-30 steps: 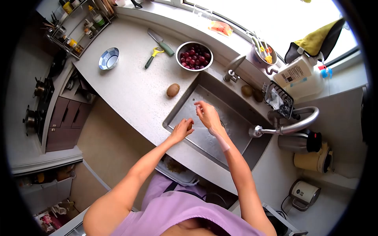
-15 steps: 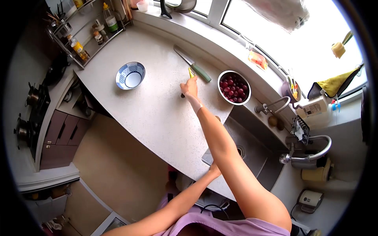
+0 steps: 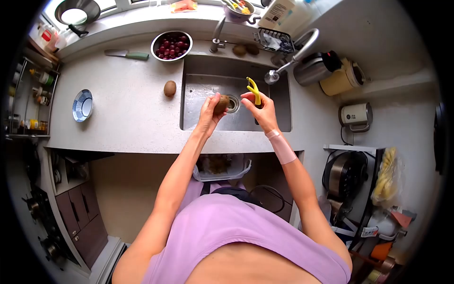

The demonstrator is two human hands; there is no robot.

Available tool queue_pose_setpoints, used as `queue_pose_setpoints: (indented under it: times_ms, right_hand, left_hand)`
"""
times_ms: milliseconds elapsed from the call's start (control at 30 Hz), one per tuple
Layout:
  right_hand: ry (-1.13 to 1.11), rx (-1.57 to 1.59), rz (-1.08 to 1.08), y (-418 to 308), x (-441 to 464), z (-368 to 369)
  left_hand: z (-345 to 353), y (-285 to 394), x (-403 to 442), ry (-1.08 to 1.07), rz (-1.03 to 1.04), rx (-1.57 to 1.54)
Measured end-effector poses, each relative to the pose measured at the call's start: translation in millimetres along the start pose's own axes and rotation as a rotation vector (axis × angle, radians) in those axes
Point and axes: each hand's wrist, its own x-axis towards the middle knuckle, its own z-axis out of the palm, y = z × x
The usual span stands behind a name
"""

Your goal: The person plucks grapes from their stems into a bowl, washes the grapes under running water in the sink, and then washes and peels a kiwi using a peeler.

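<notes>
Over the sink [image 3: 203,122], my left hand [image 3: 209,113] is closed round a brown kiwi [image 3: 221,104]. To its right, my right hand [image 3: 263,111] grips a yellow peeler [image 3: 254,90] with a dark handle, its head pointing up and away from me. The peeler and the held kiwi are apart. Another kiwi [image 3: 170,88] lies on the counter left of the sink. Behind it stands a metal bowl [image 3: 152,46] of dark red cherries [image 3: 172,46]. A knife [image 3: 137,56] with a green handle lies left of that bowl.
A blue and white bowl [image 3: 82,105] stands at the counter's left. Behind the sink are a small tap [image 3: 216,42], two brown round items [image 3: 245,49] and a black rack [image 3: 274,40]. A large curved faucet [image 3: 302,49] reaches over the sink's right side. An open bin [image 3: 222,173] sits below.
My right hand has picked up the peeler from the counter and come back over the sink. My left hand, with the kiwi, is now raised over the sink. The view has turned right.
</notes>
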Motion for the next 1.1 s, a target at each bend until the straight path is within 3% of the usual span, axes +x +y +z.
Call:
queue_pose_setpoints:
  times_ms: [233, 300, 367, 500, 567, 1100]
  right_hand:
    - [0.062, 0.126, -0.108, -20, -40, -39]
    - [0.069, 0.092, -0.082, -34, -53, -52]
    - [0.071, 0.011, -0.286, -36, -60, -61]
    - [0.025, 0.133, -0.292, -32, -69, -76]
    - [-0.018, -0.025, -0.341, -43, -77, -84]
    - [-0.255, -0.226, -0.278, -35, -116, -58]
  left_hand:
    - [80, 26, -41, -0.338, -0.058, 0.224]
    - [98, 30, -55, -0.357, -0.052, 0.287]
    - [108, 32, -67, -0.365, -0.062, 0.368]
    - [117, 32, -88, -0.396, -0.099, 0.374]
    - [119, 35, -99, -0.428, -0.106, 0.453]
    - [84, 25, -162, -0.191, -0.238, 0.604]
